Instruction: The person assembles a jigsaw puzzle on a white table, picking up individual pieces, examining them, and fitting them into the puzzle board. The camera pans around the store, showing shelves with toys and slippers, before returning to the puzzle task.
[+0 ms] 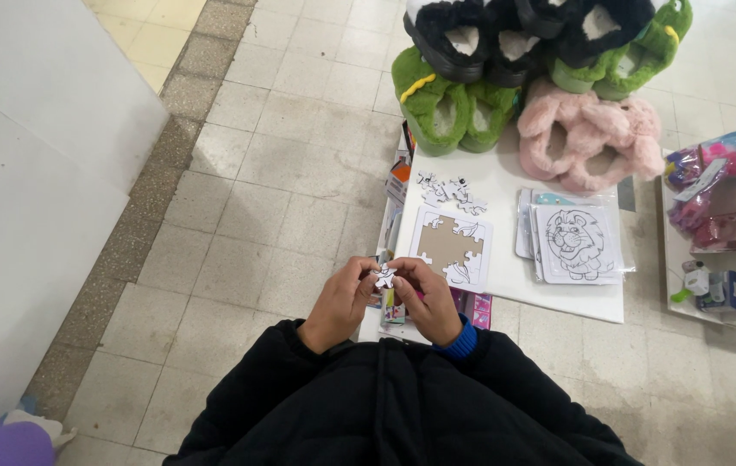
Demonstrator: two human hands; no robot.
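Both hands grasped one small white puzzle piece (384, 276) — the left hand (342, 304) and the right hand (429, 300) pinched it between fingertips, above the near edge of the white surface (506, 194). Just beyond lay the puzzle frame (452, 247), partly filled; loose pieces (452, 192) sat behind it — a lion picture (575, 243) to its right. Furry slippers (591, 138) were heaped at the far end.

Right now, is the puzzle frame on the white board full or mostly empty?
Mostly empty. The puzzle frame shows bare brown backing in its middle; only a few edge pieces sit in it. Loose pieces lie beside it.
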